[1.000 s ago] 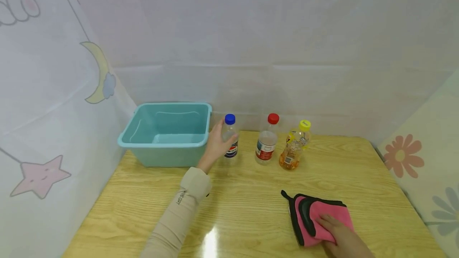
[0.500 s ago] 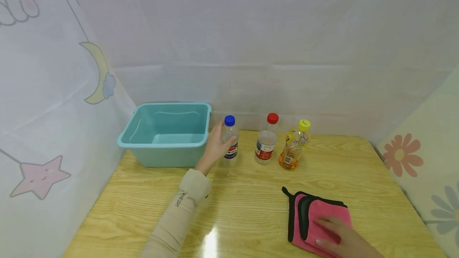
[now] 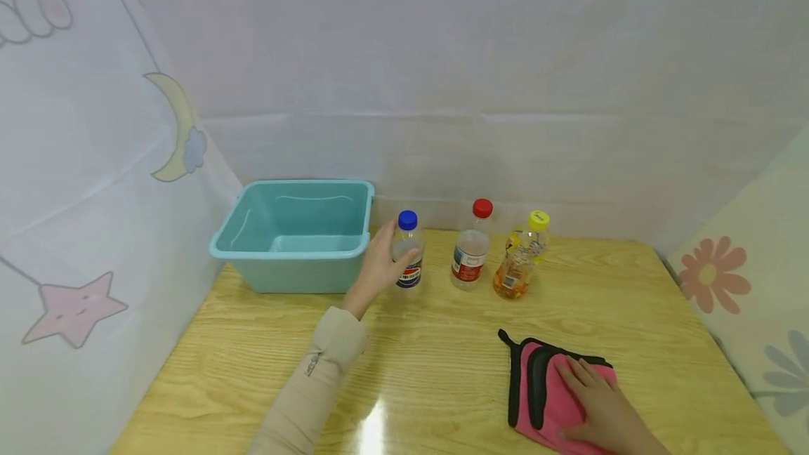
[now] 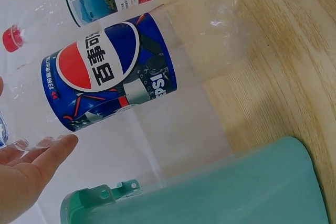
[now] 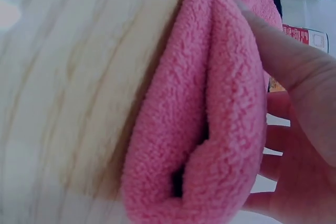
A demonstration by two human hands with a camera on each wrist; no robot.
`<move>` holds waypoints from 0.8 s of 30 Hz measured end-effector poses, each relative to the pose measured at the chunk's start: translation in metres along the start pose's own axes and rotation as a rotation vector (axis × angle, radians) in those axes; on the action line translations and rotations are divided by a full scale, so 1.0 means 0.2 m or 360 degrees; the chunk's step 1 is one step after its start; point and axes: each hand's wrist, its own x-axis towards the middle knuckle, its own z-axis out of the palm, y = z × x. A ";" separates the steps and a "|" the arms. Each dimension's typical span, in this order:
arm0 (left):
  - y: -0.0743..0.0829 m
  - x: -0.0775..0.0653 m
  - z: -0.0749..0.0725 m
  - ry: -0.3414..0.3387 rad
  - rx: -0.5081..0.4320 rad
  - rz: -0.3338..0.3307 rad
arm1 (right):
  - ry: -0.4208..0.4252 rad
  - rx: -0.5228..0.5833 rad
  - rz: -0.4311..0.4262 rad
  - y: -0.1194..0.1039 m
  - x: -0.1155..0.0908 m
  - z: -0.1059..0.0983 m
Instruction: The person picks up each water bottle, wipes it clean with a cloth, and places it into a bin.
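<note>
My left hand [image 3: 379,265] grips the upper part of a clear Pepsi bottle [image 3: 408,258] with a blue cap, its thumb on the near side. In the left wrist view the blue label of that Pepsi bottle [image 4: 107,72] faces the camera, while its cap is mostly out of frame. Lower right, my right hand [image 3: 597,406] rests with extended fingers on a folded pink towel [image 3: 550,406] with black edging and a hanging loop. From the right wrist, the towel's thick fluffy fold [image 5: 231,93] shows beside the thumb.
A light-blue plastic basin [image 3: 297,276] stands just left of the Pepsi bottle. To its right stand a red-capped bottle [image 3: 469,258] and a yellow-capped bottle [image 3: 515,269] with orange at its base. All sit on a wooden table [image 3: 430,357] before a white cloth backdrop [image 3: 505,90].
The Pepsi bottle has come slightly nearer with my left hand. The towel's folded layer now lies flatter, and my right hand has gone from gripping it to lying spread on top.
</note>
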 end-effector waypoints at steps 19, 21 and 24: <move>0.07 -0.08 -0.02 -0.0149 0.0038 -0.0079 | 0.0148 -0.0067 -0.0056 -0.05 -0.01 0.00; 0.08 -0.09 -0.02 -0.0159 0.0028 -0.0075 | 0.0177 -0.0067 -0.0063 -0.05 -0.01 0.00; 0.09 -0.10 -0.02 -0.0176 0.0003 -0.0080 | 0.0182 -0.0083 -0.0064 -0.05 0.00 0.00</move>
